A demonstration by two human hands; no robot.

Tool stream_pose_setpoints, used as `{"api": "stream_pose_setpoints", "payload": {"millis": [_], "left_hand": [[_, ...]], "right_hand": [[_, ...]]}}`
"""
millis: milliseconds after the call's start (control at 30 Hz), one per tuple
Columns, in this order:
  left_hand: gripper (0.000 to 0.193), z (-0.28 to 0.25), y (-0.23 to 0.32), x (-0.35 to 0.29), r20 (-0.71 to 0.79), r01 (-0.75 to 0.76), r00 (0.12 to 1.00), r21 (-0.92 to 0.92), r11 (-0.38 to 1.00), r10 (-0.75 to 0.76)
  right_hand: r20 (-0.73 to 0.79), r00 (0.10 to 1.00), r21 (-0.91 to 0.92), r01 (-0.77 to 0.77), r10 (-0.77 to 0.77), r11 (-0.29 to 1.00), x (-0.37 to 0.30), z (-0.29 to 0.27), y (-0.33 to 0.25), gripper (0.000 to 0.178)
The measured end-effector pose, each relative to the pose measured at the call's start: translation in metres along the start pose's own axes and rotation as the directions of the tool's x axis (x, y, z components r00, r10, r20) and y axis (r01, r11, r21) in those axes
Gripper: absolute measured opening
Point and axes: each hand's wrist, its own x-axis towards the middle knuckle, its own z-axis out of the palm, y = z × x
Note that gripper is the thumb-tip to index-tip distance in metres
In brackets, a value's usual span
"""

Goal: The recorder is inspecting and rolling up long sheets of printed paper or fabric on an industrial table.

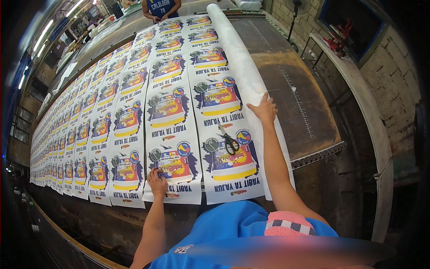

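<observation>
Long white strips of fabric printed with a repeated blue, yellow and red design lie side by side across the table. My left hand (pixel 157 182) rests on the near end of one printed strip (pixel 173 188), its fingers slightly bent and apart. A long white roll (pixel 237 54) of material runs away from me along the right edge of the prints. Upon this roll lies my right hand (pixel 265 109), thumb and fingers spread. Between my hands, black-handled scissors (pixel 230 144) lie on the nearest printed strip to the roll, handles toward me.
At the table's far end stands a person in a blue top (pixel 162 8), hands near the prints. The dark tabletop (pixel 298 94) shows right of the roll, bordered by a chain-like edge (pixel 319 154). Farther right are a narrow bench (pixel 354 67) and a standing fan (pixel 295 9).
</observation>
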Motion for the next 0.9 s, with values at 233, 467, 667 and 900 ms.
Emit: {"api": "stream_pose_setpoints", "payload": {"millis": [233,467,667,900], "left_hand": [[0.033,0.0020,-0.0024,-0.0006,-0.005,0.002,1.000,0.015,1.000,-0.002],[0.032,0.0009,-0.0012,0.0001,0.007,0.010,1.000,0.010,1.000,-0.010],[0.033,-0.0011,-0.0003,-0.0005,0.009,0.009,1.000,0.004,1.000,-0.009],[0.032,0.0002,0.0000,-0.0001,-0.006,0.003,1.000,0.012,1.000,-0.002]], "right_hand": [[0.004,1.000,0.001,-0.002,0.002,1.000,-0.0007,-0.0010,-0.0007,0.112],[0.027,1.000,0.011,-0.006,0.006,1.000,-0.0008,-0.0033,-0.0013,0.112],[0.027,1.000,0.001,-0.007,0.007,1.000,-0.0008,-0.0022,-0.0030,0.112],[0.028,1.000,0.000,-0.006,0.006,1.000,0.0003,-0.0008,-0.0009,0.113]]}}
